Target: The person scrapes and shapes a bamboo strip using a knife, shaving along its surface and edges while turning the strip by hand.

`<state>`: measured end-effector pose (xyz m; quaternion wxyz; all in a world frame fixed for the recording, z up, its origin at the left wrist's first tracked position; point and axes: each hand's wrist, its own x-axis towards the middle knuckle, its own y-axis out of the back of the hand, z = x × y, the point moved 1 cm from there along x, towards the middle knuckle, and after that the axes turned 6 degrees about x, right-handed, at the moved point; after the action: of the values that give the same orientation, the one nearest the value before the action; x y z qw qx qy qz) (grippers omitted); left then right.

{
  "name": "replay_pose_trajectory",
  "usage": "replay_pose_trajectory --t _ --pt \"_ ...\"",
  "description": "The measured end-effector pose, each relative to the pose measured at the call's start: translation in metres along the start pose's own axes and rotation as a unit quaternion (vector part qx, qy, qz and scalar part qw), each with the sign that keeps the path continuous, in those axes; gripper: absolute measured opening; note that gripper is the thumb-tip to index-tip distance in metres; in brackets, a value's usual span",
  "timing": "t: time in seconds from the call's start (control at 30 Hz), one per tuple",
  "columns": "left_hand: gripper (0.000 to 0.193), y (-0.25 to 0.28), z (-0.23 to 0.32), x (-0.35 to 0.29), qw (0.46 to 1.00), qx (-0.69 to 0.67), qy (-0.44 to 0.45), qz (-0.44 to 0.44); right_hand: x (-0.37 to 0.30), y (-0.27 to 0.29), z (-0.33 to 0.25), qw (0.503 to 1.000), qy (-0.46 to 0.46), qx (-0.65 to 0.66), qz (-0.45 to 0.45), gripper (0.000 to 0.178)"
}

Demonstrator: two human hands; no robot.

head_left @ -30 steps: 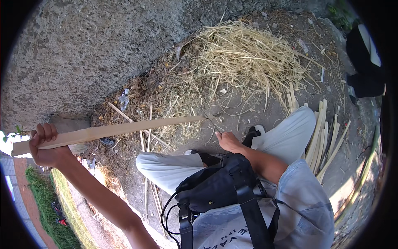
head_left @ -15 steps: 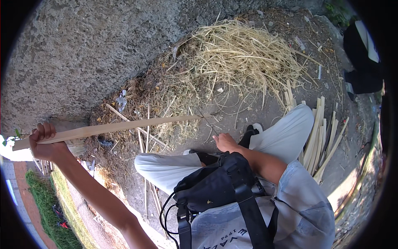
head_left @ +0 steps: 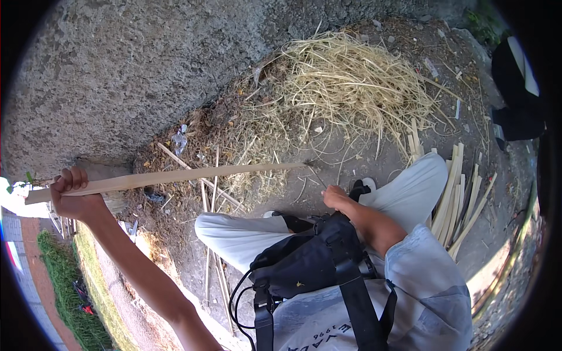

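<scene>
My left hand [head_left: 71, 193] is wrapped round the near-left end of a long, flat, pale bamboo strip [head_left: 170, 176]. The strip reaches rightward over the ground, almost level, and narrows toward its far end. Close to my right knee, my right hand [head_left: 335, 198] is closed on a thin, dark knife [head_left: 316, 174]; its handle is hidden in my fist. The blade slants up and left, meeting the strip's right end, though I cannot tell whether they touch.
A heap of pale shavings [head_left: 363, 82] lies ahead against the rough wall [head_left: 129, 76]. Several split bamboo strips [head_left: 453, 193] lie right of my knee, and thin sticks [head_left: 208, 234] lie left. A black bag [head_left: 304, 254] hangs at my waist. Dark clothing of a person [head_left: 518, 99] shows far right.
My right hand has moved a little to the right with the knife, whose blade crossed the strip before and is now at the strip's end. My left hand keeps its hold.
</scene>
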<state>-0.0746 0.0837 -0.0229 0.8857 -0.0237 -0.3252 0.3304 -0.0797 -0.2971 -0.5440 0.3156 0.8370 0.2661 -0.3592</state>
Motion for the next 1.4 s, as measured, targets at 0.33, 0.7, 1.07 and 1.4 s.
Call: replay_pose_trajectory --t 0.33,0.7,1.07,1.4 --pt "0.026 0.003 -0.002 0.001 1.000 0.015 -0.006 0.004 -0.016 -0.020 -0.021 0.987 0.114 -0.027 0.112 0.055" --pt "0.025 -0.004 0.023 -0.037 0.975 -0.124 -0.004 -0.186 -0.026 -0.007 -0.018 0.993 0.018 0.103 0.046 0.061" --pt "0.026 -0.011 0.041 -0.063 0.946 -0.161 -0.017 -0.279 -0.027 -0.010 -0.012 0.944 -0.004 0.329 -0.033 0.041" --pt "0.024 -0.015 0.042 -0.066 0.944 -0.165 -0.015 -0.286 -0.095 0.027 -0.045 0.910 0.019 0.413 -0.026 0.023"
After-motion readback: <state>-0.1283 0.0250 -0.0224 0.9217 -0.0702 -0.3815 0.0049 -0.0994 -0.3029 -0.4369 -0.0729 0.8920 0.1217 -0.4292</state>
